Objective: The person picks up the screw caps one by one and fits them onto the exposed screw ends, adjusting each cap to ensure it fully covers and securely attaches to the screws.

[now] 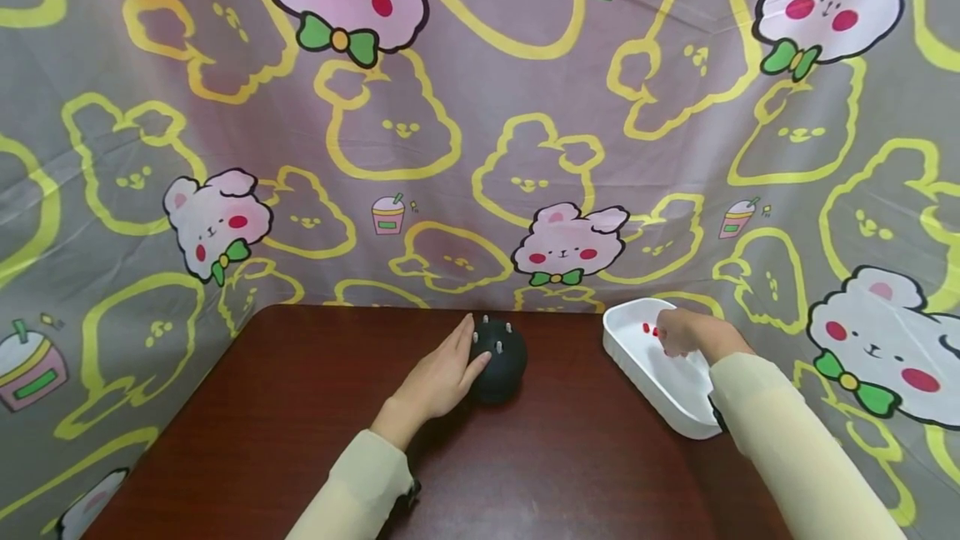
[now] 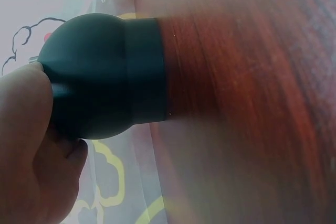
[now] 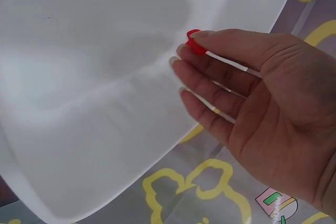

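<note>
Sleeves point(image 1: 798, 440) forward, hands point(image 1: 442, 372) well apart

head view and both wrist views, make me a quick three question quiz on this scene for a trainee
1. Multiple choice: what colour is the small piece pinched by the right grip? a) green b) red c) blue
2. True or false: the left grip touches the black round object.
3. Short answer: in the head view, on which side of that object is the white tray?

Key: 1. b; 2. true; 3. right
</note>
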`<control>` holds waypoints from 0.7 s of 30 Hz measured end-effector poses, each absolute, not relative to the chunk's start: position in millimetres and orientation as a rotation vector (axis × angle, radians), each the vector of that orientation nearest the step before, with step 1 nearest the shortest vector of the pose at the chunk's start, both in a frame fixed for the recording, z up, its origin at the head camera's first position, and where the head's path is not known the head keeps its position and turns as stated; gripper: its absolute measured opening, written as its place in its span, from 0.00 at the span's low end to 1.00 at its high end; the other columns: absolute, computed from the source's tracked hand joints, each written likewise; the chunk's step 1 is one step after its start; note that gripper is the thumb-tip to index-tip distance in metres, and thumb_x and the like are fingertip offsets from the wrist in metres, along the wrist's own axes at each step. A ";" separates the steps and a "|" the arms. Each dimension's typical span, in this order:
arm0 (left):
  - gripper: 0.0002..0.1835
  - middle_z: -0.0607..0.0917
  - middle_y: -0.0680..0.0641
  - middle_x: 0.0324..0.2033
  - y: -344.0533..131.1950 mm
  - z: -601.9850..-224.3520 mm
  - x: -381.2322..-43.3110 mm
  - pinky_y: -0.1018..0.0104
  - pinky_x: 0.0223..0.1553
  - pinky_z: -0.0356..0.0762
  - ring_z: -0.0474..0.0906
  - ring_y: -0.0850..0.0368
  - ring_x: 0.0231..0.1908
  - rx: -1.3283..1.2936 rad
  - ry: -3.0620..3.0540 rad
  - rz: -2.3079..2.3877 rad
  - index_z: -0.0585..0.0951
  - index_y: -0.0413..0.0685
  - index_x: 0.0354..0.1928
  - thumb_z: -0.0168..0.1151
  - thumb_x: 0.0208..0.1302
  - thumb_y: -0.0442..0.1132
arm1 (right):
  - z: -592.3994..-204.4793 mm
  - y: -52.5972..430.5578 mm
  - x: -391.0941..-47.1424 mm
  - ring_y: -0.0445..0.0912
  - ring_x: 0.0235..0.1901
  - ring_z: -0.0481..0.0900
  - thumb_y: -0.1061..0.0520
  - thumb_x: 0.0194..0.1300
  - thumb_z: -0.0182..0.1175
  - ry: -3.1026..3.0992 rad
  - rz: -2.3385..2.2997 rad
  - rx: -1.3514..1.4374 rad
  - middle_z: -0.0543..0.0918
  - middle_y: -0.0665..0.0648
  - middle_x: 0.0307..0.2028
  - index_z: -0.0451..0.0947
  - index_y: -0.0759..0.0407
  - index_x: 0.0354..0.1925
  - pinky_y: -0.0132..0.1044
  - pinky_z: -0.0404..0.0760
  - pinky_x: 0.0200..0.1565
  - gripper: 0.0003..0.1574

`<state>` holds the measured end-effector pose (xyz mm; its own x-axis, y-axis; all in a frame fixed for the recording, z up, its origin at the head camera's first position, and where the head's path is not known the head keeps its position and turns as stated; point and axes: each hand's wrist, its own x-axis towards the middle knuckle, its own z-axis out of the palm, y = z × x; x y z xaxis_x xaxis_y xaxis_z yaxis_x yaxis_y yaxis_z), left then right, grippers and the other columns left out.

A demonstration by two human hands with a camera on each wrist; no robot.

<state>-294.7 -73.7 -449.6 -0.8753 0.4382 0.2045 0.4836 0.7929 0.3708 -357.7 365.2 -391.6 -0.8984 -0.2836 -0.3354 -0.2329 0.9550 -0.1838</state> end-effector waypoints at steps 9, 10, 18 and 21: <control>0.43 0.51 0.40 0.80 -74.3 -450.1 -292.8 0.53 0.75 0.58 0.52 0.49 0.78 -0.754 -2.847 -0.650 0.49 0.38 0.81 0.39 0.80 0.63 | -390.4 365.1 -359.3 0.43 0.25 0.74 0.70 0.53 0.66 2.849 -0.256 -0.562 0.77 0.49 0.23 0.78 0.58 0.24 0.35 0.74 0.28 0.10; 0.43 0.51 0.41 0.81 -74.3 -450.2 -293.1 0.53 0.75 0.58 0.52 0.50 0.78 -0.753 -2.848 -0.648 0.48 0.38 0.81 0.39 0.80 0.63 | -389.5 364.9 -359.4 0.43 0.25 0.73 0.70 0.52 0.66 2.863 -0.261 -0.590 0.77 0.49 0.23 0.78 0.58 0.23 0.36 0.74 0.28 0.10; 0.43 0.51 0.41 0.81 -74.5 -451.4 -295.4 0.52 0.75 0.57 0.52 0.50 0.78 -0.753 -2.845 -0.654 0.48 0.38 0.81 0.38 0.80 0.64 | -382.4 365.8 -357.9 0.42 0.26 0.73 0.69 0.54 0.68 2.900 -0.306 -0.707 0.78 0.48 0.24 0.80 0.61 0.26 0.38 0.75 0.31 0.07; 0.44 0.50 0.42 0.81 -74.3 -452.0 -296.0 0.54 0.76 0.56 0.51 0.50 0.78 -0.746 -2.854 -0.652 0.48 0.39 0.81 0.38 0.80 0.64 | -380.2 366.4 -356.3 0.42 0.27 0.73 0.69 0.56 0.67 2.890 -0.359 -0.727 0.78 0.48 0.25 0.81 0.62 0.27 0.38 0.75 0.31 0.06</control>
<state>-296.0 -74.3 -452.0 -0.8711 0.4391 0.2202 0.4911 0.7855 0.3765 -356.3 366.4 -380.2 -0.8735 -0.4808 -0.0764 -0.4475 0.8548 -0.2628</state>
